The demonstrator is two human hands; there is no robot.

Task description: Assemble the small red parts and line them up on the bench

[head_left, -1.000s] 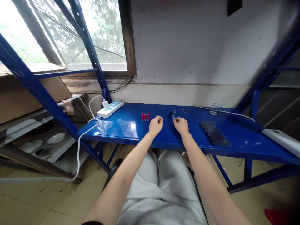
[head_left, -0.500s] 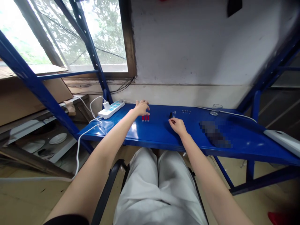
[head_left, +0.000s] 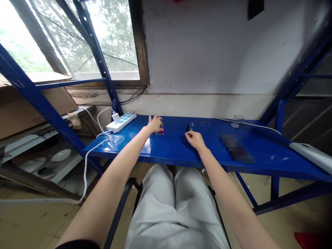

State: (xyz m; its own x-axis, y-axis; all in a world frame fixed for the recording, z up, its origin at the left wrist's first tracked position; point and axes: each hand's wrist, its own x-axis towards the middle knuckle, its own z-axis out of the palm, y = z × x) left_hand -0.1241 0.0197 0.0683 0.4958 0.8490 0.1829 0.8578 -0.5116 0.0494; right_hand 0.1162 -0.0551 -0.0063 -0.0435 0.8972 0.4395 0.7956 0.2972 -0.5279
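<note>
1. A seated person works at a glossy blue table (head_left: 171,150), light trousers (head_left: 155,197) tucked below its edge, as I look on.

2. The left hand (head_left: 155,125) arches over three red cylinders (head_left: 163,131) in a short row on the tabletop, its outer fingers spread. Thumb and forefinger bend down at the row; I cannot tell whether they grip one. The hand hides the cylinders' far ends, leaving the near ends showing.

3. The right hand (head_left: 195,139) hovers low over the table's middle, thumb and fingertips pressed together; anything pinched there is too small to make out.

4. Just beyond those fingertips, a small black piece (head_left: 188,127) lies beside clear bits (head_left: 192,126), close in the right hand's way forward. A row of tiny pieces (head_left: 204,123) sits farther back, to their right.

5. On the table's right side, a clear glass (head_left: 237,121) stands near a thin white cable (head_left: 261,128); a blurred dark object (head_left: 236,148) lies nearer the edge.

6. Left of the cylinders, a white power strip (head_left: 121,122) holds a white plug (head_left: 116,118), its cord (head_left: 86,169) drooping over the table's corner.
</note>
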